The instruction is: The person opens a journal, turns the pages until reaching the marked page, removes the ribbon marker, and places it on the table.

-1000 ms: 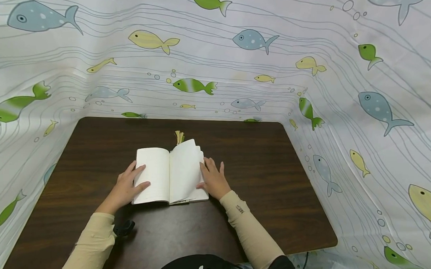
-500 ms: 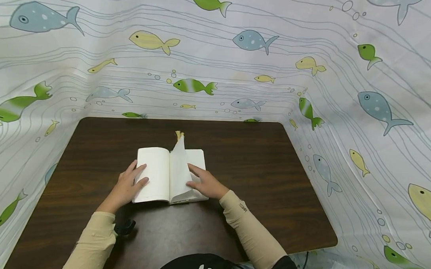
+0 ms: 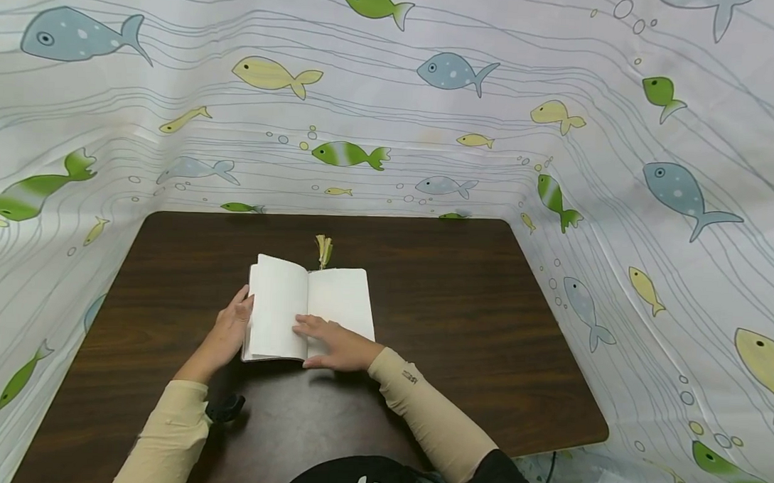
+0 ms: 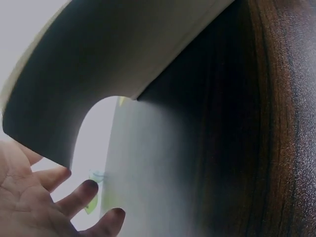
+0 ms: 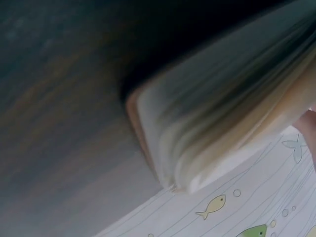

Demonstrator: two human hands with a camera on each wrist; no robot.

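Note:
An open notebook (image 3: 343,293) with blank white pages lies on the table, a yellowish tassel (image 3: 324,249) sticking out past its top edge. My left hand (image 3: 225,332) is at its left edge, thumb hidden in the head view. The left wrist view has that hand's fingers (image 4: 76,199) spread loosely beside a curved, shaded leaf (image 4: 64,94). My right hand (image 3: 340,345) reaches over the lower middle, its extended fingers touching the left-hand leaf near the fold. Blurred page edges (image 5: 197,143) fill much of the right wrist view.
Under the notebook is a dark wood-grain table (image 3: 461,329) with rounded corners. A white fish-print curtain (image 3: 398,114) surrounds its back and sides. Something small and black (image 3: 226,408) sits by the left wrist.
A leaf has been turned from the right side to the left. My right hand has swept leftward with it, from the right edge to the fold. The left hand stays at the left edge.

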